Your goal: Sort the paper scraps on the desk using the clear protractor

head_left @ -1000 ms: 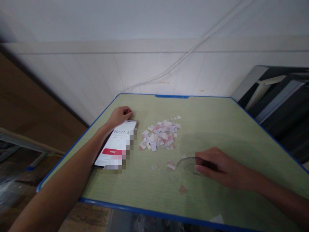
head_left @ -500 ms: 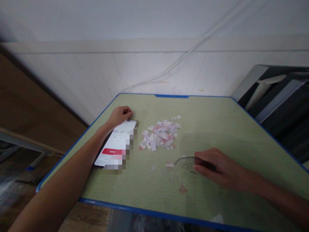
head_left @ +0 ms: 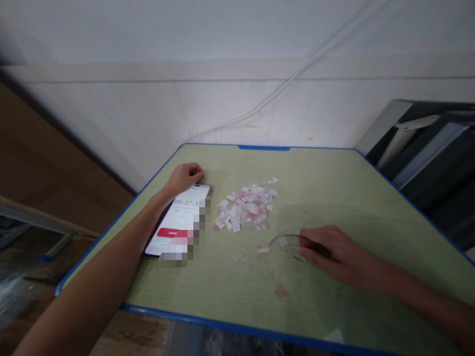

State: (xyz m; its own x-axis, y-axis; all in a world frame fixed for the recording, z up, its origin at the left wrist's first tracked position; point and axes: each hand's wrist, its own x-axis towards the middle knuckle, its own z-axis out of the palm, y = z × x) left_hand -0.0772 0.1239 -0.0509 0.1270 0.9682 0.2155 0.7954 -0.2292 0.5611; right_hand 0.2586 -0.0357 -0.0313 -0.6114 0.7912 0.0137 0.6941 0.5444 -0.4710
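My right hand (head_left: 336,249) is closed round one end of a clear protractor (head_left: 282,242), whose curved edge points left and rests low over the table. Close to that edge lies a small pale paper scrap (head_left: 263,249). A loose pile of small white and pinkish paper pieces (head_left: 245,206) sits mid-table, beyond the protractor. My left hand (head_left: 185,177) rests at the far left with its fingers curled in; whether they hold anything is hidden. Under my left wrist is a phone (head_left: 177,220) with a running timer and a red button, its right side blurred out.
The pale green table (head_left: 315,183) has a blue rim and stands against a white wall with a cable (head_left: 256,111). A pinkish scrap (head_left: 281,290) lies nearer the front, and a white piece (head_left: 336,336) at the front edge. Dark folded furniture (head_left: 434,148) leans at the right.
My right hand has shifted the protractor slightly away from me. The small scrap by its edge has moved a little too. My left hand and the phone stay put.
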